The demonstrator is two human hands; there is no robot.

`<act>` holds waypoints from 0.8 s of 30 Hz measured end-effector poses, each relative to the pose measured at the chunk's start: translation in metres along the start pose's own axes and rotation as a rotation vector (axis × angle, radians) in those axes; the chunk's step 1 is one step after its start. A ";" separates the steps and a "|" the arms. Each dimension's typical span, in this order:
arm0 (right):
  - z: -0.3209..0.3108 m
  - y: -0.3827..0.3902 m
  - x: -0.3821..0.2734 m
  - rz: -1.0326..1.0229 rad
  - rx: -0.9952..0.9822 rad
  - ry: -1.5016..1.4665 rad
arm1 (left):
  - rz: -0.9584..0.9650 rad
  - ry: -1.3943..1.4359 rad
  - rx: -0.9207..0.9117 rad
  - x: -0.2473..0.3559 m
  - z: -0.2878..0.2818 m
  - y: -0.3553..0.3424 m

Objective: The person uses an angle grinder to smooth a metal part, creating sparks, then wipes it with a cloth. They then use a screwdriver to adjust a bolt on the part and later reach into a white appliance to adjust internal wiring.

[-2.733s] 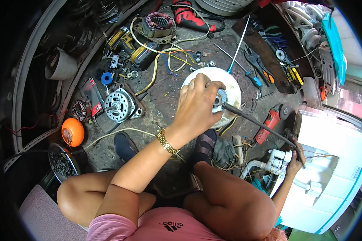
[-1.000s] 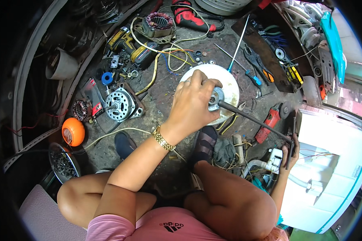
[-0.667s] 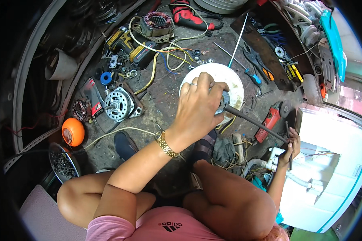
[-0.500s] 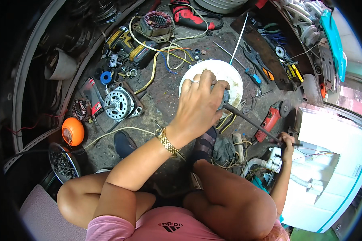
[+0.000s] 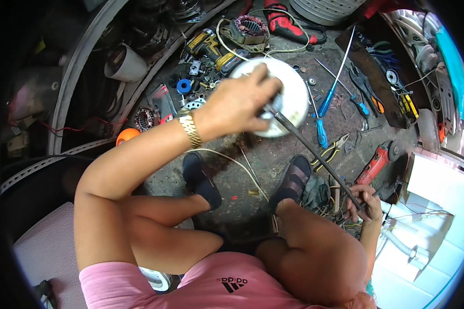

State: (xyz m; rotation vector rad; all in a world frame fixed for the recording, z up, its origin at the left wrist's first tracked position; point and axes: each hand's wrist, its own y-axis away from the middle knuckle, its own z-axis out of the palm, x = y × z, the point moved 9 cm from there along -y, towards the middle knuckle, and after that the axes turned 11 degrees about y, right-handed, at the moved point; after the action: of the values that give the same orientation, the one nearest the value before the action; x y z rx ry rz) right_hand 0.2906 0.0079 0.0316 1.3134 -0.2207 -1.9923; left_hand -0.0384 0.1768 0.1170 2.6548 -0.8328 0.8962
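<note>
My left hand (image 5: 245, 100), with a gold watch on its wrist, is closed around the hub of a round white disc (image 5: 294, 82). The fingers are blurred, and the disc looks lifted off the floor. The end of a long dark metal T-handle wrench (image 5: 312, 149) meets the hub beside my left fingers. At the wrench's other end, by my right knee, my right hand (image 5: 365, 203) grips the handle. How the wrench end sits in the hub is hidden by my left hand.
Beyond the disc lie a yellow cordless drill (image 5: 203, 44), a copper-wound stator (image 5: 250, 31) and a red power tool (image 5: 283, 23). Blue screwdrivers (image 5: 325, 103), yellow-handled pliers (image 5: 332, 152) and a red angle grinder (image 5: 376, 162) are to the right. A white appliance panel (image 5: 428, 185) stands at far right.
My left hand has carried the white disc leftward, uncovering blue screwdrivers and yellow-handled pliers. The wrench has moved with it, and my right hand has come in closer. The view has shifted.
</note>
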 end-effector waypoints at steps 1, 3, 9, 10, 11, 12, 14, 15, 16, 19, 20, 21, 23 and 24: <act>-0.004 -0.003 0.007 0.034 0.010 -0.127 | 0.019 -0.113 0.071 -0.007 -0.020 0.007; -0.034 -0.006 0.024 0.013 0.023 -0.133 | -0.082 -0.169 0.196 -0.041 -0.066 0.019; -0.032 -0.042 0.036 -0.016 0.211 0.156 | -0.273 -0.070 -0.048 -0.142 -0.069 0.124; -0.032 -0.050 0.045 -0.029 0.217 0.160 | -0.288 -0.059 -0.071 -0.151 -0.061 0.136; -0.038 -0.058 0.056 -0.021 0.252 0.210 | -0.297 -0.047 -0.067 -0.155 -0.056 0.144; -0.022 -0.071 0.063 -0.037 0.254 0.130 | -0.319 -0.036 -0.066 -0.158 -0.053 0.157; -0.008 -0.092 0.086 -0.072 0.260 0.028 | -0.333 0.028 -0.038 -0.159 -0.046 0.172; 0.002 -0.106 0.098 -0.098 0.249 -0.002 | -0.296 0.029 -0.021 -0.158 -0.043 0.178; 0.009 -0.117 0.108 -0.115 0.265 0.025 | -0.256 0.032 -0.005 -0.155 -0.039 0.181; 0.019 -0.146 0.138 -0.144 0.304 -0.010 | -0.274 -0.018 -0.027 -0.158 -0.017 0.173; 0.024 -0.153 0.146 -0.169 0.309 -0.052 | -0.267 -0.056 -0.047 -0.162 -0.009 0.169; 0.031 -0.154 0.152 -0.138 0.332 -0.035 | -0.347 -0.112 -0.109 -0.169 0.000 0.169; 0.051 -0.161 0.152 -0.082 0.351 0.067 | -0.379 -0.092 -0.076 -0.174 -0.001 0.178; 0.056 -0.163 0.152 -0.046 0.357 0.152 | -0.425 -0.050 -0.033 -0.172 -0.007 0.183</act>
State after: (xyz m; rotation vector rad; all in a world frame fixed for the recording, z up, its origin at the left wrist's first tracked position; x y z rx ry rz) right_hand 0.1325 0.0130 -0.1349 1.6990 -0.4943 -1.9391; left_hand -0.2601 0.1072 0.0219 2.6793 -0.2664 0.7008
